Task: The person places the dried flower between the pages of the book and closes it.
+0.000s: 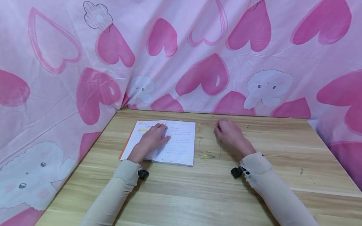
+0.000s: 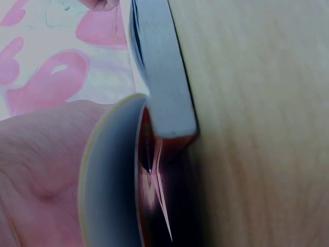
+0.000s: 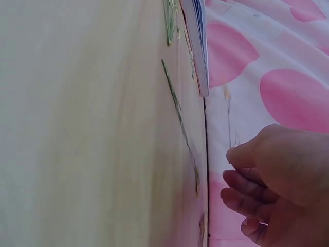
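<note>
Book (image 1: 176, 142) lies spread on the bench (image 1: 181, 197), left of centre, with an orange cover edge showing along its left side. Left hand (image 1: 151, 138) rests over the left page near the gutter, fingers slightly bent, thumb out toward the right page. Its wrist view gives the palm beside a curved leaf, fingers out of frame; cannot tell how hard it presses.

Right hand (image 1: 230, 133) is raised off the bench to the right of the book. Thumb and forefinger are brought together on the thin stem of a sprig (image 3: 227, 93); its tan head points away from the fingers. Other fingers curl loosely.

On the bench between book and right hand: small sprig (image 1: 200, 138) and yellow sprig (image 1: 205, 156) just beside the page edge; green stem (image 3: 177, 105) nearer the right hand.

Step in hand, as judged: pages held spread, one sprig picked up. Next move probably calls for a light pinch, since the stem looks brittle, and the leaf kept flat under the left hand.

Writing: headings and lines of print on both pages, apparently Chinese; a yellow banner (image 1: 145, 129) upper left. Too small to read. No brand legible.
</note>
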Tool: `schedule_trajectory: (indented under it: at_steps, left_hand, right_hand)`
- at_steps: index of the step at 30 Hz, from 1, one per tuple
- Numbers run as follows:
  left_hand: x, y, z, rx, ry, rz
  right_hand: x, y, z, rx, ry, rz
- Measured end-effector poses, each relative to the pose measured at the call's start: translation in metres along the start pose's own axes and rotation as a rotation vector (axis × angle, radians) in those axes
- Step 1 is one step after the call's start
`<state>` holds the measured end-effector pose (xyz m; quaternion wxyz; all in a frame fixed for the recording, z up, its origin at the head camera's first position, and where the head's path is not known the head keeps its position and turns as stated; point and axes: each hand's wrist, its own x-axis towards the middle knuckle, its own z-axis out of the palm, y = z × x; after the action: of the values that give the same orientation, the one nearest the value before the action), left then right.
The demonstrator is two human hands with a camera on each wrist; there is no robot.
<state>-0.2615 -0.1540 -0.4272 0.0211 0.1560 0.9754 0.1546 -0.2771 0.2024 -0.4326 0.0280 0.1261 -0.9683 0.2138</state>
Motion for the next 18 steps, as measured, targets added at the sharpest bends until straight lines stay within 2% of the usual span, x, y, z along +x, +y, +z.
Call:
schedule_trajectory:
  at_steps: [12, 18]
  left_hand:
    - [-0.001, -0.001, -0.001, 0.001, 0.001, 0.008]
    - [0.0, -0.001, 0.0, 0.002, -0.006, 0.007]
  right_hand:
    - [0.002, -0.027, 0.009, -0.016, 0.033, -0.055]
    - [0.003, -0.039, 0.016, 0.002, 0.025, -0.084]
